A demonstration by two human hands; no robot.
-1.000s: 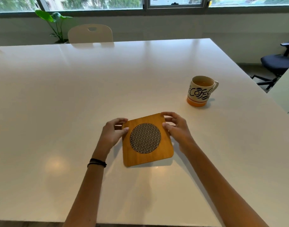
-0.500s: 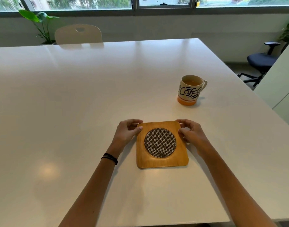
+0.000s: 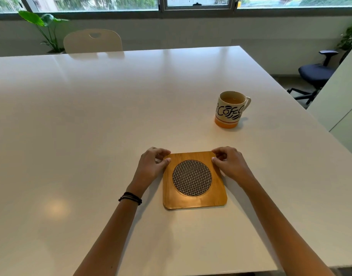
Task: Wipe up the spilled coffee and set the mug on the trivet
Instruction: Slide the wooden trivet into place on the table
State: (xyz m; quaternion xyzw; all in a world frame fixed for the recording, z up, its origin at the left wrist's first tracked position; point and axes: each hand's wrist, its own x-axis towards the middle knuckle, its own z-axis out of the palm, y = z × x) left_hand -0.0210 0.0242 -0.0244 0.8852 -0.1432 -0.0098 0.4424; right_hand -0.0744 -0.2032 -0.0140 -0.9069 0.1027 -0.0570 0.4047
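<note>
A square wooden trivet (image 3: 194,200) with a round woven insert lies flat on the white table (image 3: 91,120) in front of me. My left hand (image 3: 152,166) pinches its far left corner between thumb and fingers. My right hand (image 3: 229,163) pinches its far right corner the same way. A cream mug (image 3: 230,110) with dark lettering and an orange base stands upright beyond the trivet, to the right, its handle pointing right. Brownish liquid fills it part way. I see no spilled coffee and no cloth on the table.
A beige chair (image 3: 93,41) stands at the table's far side with a potted plant (image 3: 45,26) behind it. A dark office chair (image 3: 314,74) is off the right edge. A white cabinet (image 3: 342,100) stands at the right.
The trivet has turned from tilted to square with the table and slid right and slightly nearer to me, both hands staying on its far corners. The mug has not moved.
</note>
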